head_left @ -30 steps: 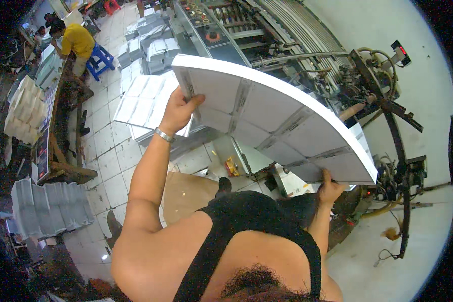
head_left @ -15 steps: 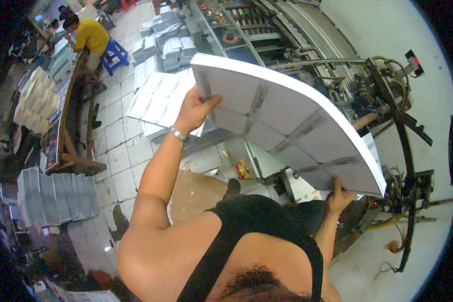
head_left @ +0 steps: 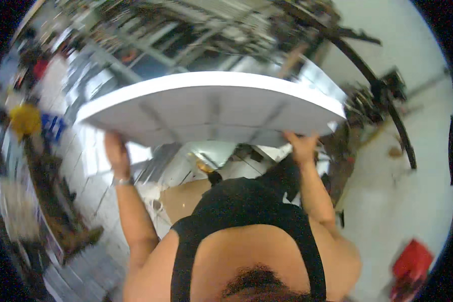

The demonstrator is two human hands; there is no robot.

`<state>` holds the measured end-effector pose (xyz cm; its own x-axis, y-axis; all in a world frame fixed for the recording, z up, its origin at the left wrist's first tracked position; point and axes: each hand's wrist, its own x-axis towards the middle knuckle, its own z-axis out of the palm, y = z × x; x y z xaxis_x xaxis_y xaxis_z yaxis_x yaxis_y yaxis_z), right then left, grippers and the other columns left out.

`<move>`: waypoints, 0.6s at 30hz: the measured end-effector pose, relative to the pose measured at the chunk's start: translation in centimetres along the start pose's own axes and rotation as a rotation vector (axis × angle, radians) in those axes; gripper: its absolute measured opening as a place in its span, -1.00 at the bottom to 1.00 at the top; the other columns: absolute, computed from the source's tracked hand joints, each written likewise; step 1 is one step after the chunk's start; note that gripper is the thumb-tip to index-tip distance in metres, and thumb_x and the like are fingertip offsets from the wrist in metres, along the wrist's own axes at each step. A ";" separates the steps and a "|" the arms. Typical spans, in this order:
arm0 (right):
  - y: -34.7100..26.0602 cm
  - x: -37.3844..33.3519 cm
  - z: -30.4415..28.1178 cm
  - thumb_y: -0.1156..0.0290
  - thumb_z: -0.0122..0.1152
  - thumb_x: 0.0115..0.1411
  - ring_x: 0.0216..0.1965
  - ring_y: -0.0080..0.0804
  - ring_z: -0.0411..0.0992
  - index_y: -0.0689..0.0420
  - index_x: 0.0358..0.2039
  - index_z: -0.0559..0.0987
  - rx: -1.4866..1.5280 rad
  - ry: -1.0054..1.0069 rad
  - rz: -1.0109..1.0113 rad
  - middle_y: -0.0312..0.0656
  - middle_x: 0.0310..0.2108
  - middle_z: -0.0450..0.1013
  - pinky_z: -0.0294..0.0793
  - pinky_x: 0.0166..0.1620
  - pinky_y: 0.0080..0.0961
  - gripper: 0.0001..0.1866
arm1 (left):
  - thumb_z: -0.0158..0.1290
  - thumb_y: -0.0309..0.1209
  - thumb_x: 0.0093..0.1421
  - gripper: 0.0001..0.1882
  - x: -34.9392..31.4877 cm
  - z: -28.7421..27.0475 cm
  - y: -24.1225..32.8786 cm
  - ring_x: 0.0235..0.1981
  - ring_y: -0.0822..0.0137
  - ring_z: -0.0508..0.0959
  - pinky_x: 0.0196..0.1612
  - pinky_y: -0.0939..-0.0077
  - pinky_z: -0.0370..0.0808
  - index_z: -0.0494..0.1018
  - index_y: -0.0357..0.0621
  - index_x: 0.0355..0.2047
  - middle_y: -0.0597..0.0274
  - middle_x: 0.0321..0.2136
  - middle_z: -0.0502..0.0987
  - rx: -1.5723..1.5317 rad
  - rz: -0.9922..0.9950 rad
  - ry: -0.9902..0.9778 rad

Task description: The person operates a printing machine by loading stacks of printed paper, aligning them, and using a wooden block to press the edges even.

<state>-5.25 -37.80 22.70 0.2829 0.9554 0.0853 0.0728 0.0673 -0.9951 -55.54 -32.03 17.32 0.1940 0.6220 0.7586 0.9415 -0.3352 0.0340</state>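
Note:
A thick stack of large printed paper sheets (head_left: 211, 108) is held up in front of my chest, white along its edge and greyish with dark bands on the face toward me. My left hand (head_left: 117, 153) grips its lower left part, with the fingers partly hidden and blurred. At the lower right edge, my right hand (head_left: 302, 145) clasps the stack, thumb on the near face. Both arms are stretched forward, and the stack spans the gap between them.
A large machine (head_left: 186, 40) with rails and bars stands beyond the stack. White paper piles (head_left: 93, 151) lie at the left, near a wooden bench (head_left: 68, 231). Brown cardboard (head_left: 189, 199) covers part of the tiled floor. A person in yellow (head_left: 25, 120) sits farther left; a red object (head_left: 412, 259) is low at right.
The view has swung to the right. The paper stack has levelled from a steep slant, and its face is more foreshortened. Both hands have kept their hold.

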 end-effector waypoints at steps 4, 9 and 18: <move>-0.3 0.2 -0.1 0.46 0.39 -0.02 -0.23 -0.37 0.49 0.27 -0.19 0.53 -0.060 -0.036 -0.153 -0.18 -0.28 0.54 0.46 -0.10 -0.40 -0.63 | -0.23 -0.46 0.24 -0.61 -0.8 0.5 -0.4 -0.06 -0.06 0.44 0.06 0.13 0.34 0.34 -0.43 0.01 -0.19 -0.02 0.42 -0.543 -0.592 -0.006; 0.3 0.1 0.5 0.48 0.36 0.00 -0.20 -0.40 0.47 0.27 -0.15 0.50 0.128 -0.040 -0.143 -0.17 -0.23 0.53 0.45 -0.08 -0.39 -0.62 | -0.21 -0.35 0.31 -0.73 0.8 2.0 1.9 -0.07 0.13 0.44 0.06 0.13 0.35 0.31 -0.35 -0.16 -0.08 -0.10 0.43 -0.522 -0.866 0.378; 0.4 1.1 -0.4 0.42 0.43 -0.10 -0.08 -0.41 0.43 0.24 -0.02 0.44 0.019 -0.130 -0.234 -0.15 -0.14 0.51 0.40 0.01 -0.38 -0.41 | -0.22 0.02 0.34 -0.50 6.6 1.6 5.7 -0.20 0.15 0.52 -0.17 0.13 0.59 0.27 -0.24 -0.13 -0.02 -0.09 0.44 -0.640 -0.895 0.491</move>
<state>-4.54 -36.86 22.41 0.1356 0.9419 0.3074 0.1031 0.2952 -0.9499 -48.43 -28.68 21.47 -0.7145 0.5241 0.4635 0.3548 -0.2995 0.8857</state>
